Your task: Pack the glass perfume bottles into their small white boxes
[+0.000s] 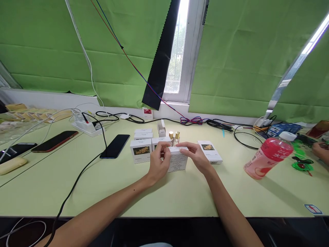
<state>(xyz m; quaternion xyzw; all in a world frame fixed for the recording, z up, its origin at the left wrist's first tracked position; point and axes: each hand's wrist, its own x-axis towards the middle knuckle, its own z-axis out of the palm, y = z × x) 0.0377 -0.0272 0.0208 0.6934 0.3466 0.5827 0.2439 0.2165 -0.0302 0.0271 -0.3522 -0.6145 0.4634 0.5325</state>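
A small white carton [178, 162] with printed text stands upright on the pale table, its top closed or nearly so. My left hand [159, 161] grips its left side, thumb and fingers at the upper edge. On the top and right edge rest the fingers of my right hand [196, 156], pinching the carton. Just behind stand two small glass bottles with gold caps [177, 135]. Several matching white boxes [141, 151] with a flower picture stand to the left. An open, narrow carton [161, 128] is behind them. To the right lies a flat white box [210, 152].
A dark phone [115, 146] and a black cable lie on the left, near a power strip [87, 126]. A pink drink bottle [269, 156] stands right. At far right, another person's hand [321, 150] is near green plastic pieces [302, 166]. Cables run along the wall.
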